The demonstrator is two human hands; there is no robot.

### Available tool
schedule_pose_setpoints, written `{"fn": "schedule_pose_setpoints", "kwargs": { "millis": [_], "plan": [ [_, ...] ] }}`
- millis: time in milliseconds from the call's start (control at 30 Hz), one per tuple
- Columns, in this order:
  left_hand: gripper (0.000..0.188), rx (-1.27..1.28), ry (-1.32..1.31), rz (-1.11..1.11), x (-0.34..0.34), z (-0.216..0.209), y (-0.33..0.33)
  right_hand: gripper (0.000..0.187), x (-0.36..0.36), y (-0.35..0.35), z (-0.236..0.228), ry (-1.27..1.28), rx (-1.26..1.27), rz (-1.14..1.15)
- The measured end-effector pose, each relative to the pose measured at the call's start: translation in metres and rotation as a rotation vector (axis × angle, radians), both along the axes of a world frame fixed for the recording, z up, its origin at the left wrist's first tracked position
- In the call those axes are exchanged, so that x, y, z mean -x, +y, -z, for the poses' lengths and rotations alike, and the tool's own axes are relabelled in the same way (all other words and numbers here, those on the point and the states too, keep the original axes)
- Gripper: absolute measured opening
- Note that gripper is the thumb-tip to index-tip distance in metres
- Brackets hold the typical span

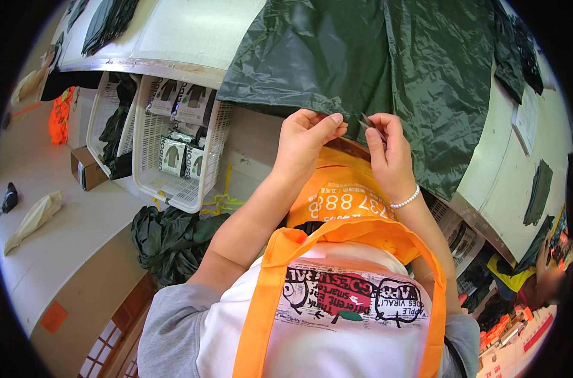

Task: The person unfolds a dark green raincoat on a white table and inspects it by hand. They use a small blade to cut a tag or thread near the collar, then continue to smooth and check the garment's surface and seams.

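A dark green, shiny waterproof garment (337, 57) lies spread over the table and hangs past its near edge. My left hand (308, 142) is closed in a pinch at the garment's lower hem. Just right of it, my right hand (390, 151), with a beaded bracelet on the wrist, is closed around small thread snips (365, 122). The pointed metal tip of the snips shows between thumb and fingers, close to the hem; the rest is hidden in the hand. A gap separates the two hands.
Below the table at left stands a white plastic basket (201, 183) holding packaged garments. Beside it are another white basket (100, 123) and a cardboard box (88, 169). Dark green fabric (173, 242) lies heaped near my left arm. Folded dark pieces (538, 192) rest on the table's right side.
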State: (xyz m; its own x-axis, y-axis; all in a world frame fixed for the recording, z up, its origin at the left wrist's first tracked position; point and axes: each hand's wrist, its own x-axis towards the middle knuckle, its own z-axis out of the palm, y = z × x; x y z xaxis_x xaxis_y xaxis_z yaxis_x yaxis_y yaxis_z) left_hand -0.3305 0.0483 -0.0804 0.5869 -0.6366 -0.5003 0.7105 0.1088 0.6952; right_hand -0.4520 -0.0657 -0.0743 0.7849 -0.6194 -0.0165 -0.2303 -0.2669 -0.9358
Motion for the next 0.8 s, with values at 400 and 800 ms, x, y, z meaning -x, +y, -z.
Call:
{"fn": "schedule_pose_setpoints", "kwargs": {
  "millis": [400, 800],
  "plan": [
    [0.011, -0.069, -0.142, 0.051, 0.002, -0.01, -0.003, 0.016, -0.008, -0.003, -0.016, 0.095, 0.347, -0.045],
    [0.015, -0.496, -0.957, 0.22, 0.0, -0.024, 0.015, 0.028, -0.046, -0.022, -0.012, -0.153, -0.66, 0.109]
  ]
}}
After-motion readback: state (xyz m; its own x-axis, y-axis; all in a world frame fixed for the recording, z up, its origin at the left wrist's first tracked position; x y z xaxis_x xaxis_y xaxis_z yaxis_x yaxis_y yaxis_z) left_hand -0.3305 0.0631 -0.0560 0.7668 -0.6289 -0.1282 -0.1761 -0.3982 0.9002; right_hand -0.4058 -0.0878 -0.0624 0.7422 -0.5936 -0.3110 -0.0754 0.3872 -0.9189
